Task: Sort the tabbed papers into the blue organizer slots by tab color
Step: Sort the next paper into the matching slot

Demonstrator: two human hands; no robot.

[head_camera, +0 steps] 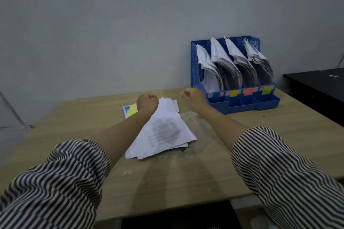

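So the wooden table [186, 173] holds everything here, and the blue organizer [197, 65] sits at its back right against the wall, four slots already stuffed with paper, each one labelled at the front: blue, yellow, pink, then yellow-green going rightward. The loose pile of tabbed papers [163, 132] lies flat in the middle, long axis running from the near edge away toward the far left, with its colored tabs [131, 110] poking out at the far-left corner. Both arms reach forward with fingers curled into fists, holding nothing as far as anyone can tell. The left hand [147, 103] hovers right over the far end of the pile, next to those tabs, so it looks like the closer one for grabbing a sheet. The right hand [191, 95] sits just beside the organizer's blue-labelled slot, apart from the pile
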